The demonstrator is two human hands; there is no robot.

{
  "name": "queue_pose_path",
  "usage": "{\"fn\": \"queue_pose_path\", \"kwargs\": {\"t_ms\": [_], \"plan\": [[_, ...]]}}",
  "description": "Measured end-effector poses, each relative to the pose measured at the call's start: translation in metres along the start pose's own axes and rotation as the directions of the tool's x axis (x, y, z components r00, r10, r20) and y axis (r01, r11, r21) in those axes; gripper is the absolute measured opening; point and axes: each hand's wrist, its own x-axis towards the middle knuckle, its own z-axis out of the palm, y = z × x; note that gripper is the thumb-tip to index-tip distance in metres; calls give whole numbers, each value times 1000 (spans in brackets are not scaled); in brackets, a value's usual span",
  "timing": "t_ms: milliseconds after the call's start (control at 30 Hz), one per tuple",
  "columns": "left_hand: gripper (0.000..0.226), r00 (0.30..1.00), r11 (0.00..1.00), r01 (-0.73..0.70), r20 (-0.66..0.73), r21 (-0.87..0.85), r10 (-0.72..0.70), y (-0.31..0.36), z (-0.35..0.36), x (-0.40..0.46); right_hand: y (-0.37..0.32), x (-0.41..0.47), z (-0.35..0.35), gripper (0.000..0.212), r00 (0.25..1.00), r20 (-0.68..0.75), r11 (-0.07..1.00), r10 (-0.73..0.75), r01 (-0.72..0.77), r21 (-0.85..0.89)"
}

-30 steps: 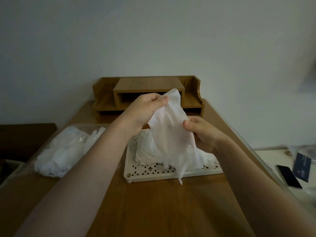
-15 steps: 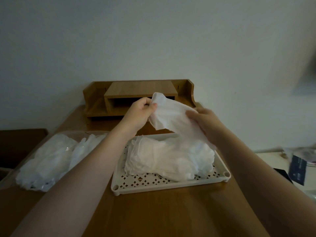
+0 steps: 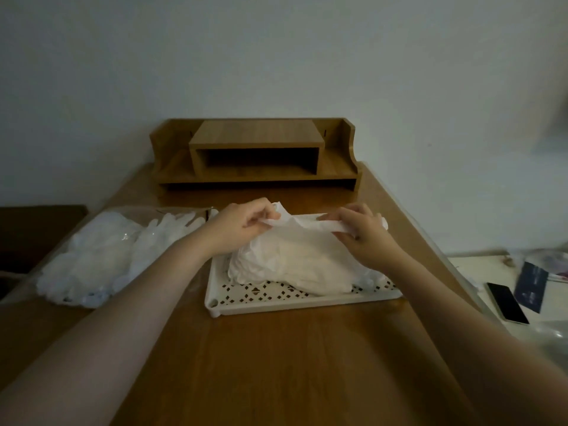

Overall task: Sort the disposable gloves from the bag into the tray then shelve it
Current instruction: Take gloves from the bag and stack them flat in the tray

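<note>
A white glove (image 3: 310, 233) is being stretched flat between both hands, its long axis running from nine to three o'clock, just over the pile of gloves (image 3: 295, 269) lying in the perforated tray (image 3: 302, 304). The left hand (image 3: 242, 227) is pinching the nine o'clock end; the right hand (image 3: 364, 233) is gripping the three o'clock end, so the drop looks to be straight down. The bag (image 3: 104, 256), lying at nine o'clock from the tray on the counter (image 3: 285, 364), is holding more gloves. The wooden shelf (image 3: 256, 155) is waiting at twelve o'clock. A phone (image 3: 507, 302) is lying far out at three o'clock.
</note>
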Motion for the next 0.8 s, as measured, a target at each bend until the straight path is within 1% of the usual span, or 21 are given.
{"fn": "queue_pose_path", "kwargs": {"t_ms": [67, 133, 200, 233, 267, 333, 400, 433, 467, 533, 600, 667, 700, 767, 800], "plan": [[18, 999, 997, -3, 47, 80, -1, -8, 1, -6, -5, -7, 2, 22, 998, 46, 998, -48, 50, -44], [19, 994, 991, 27, 104, 130, -41, -11, 0, -13, -9, -11, 4, 25, 983, 175, 986, -63, 88, -141], [20, 991, 979, 19, 123, 203, -45, -13, 2, -20, -13, -14, 4, 26, 946, 324, 972, -5, 80, -219], [22, 991, 973, 7, 131, 230, -38, -13, 3, -21, -15, -15, 3, 25, 929, 368, 972, 39, 50, -229], [21, 990, 966, 0, 137, 258, -36, -11, 4, -23, -19, -15, 0, 33, 921, 381, 975, 82, 5, -223], [15, 984, 950, -1, 172, 312, -55, -7, 7, -27, -25, -14, -1, 58, 929, 329, 973, 171, -106, -207], [9, 975, 931, 32, 195, 363, -110, -7, 12, -27, -31, -13, 1, 68, 934, 234, 951, 268, -218, -221], [10, 972, 926, 46, 196, 374, -127, -7, 14, -28, -31, -10, 4, 67, 929, 182, 937, 321, -283, -206], [17, 973, 926, 50, 190, 373, -129, -8, 17, -28, -31, -7, 7, 64, 917, 138, 921, 373, -348, -175], [40, 981, 933, 70, 147, 354, -129, -8, 22, -28, -29, -2, 12, 57, 879, 84, 879, 469, -456, -136], [59, 982, 933, 124, 93, 338, -165, -6, 28, -26, -28, 0, 16, 49, 869, 68, 866, 490, -477, -151], [63, 979, 914, 153, 70, 377, -192, -5, 33, -22, -28, -1, 22, 35, 879, 96, 878, 468, -449, -167], [60, 977, 894, 153, 69, 421, -200, -6, 36, -20, -28, -3, 26, 49, 880, 121, 881, 460, -434, -189], [57, 971, 834, 162, 67, 527, -230, -10, 39, -16, -29, -9, 33, 85, 877, 151, 869, 456, -402, -289], [57, 966, 803, 174, 59, 570, -251, -13, 40, -15, -29, -11, 36, 95, 880, 151, 860, 450, -382, -339]]}}
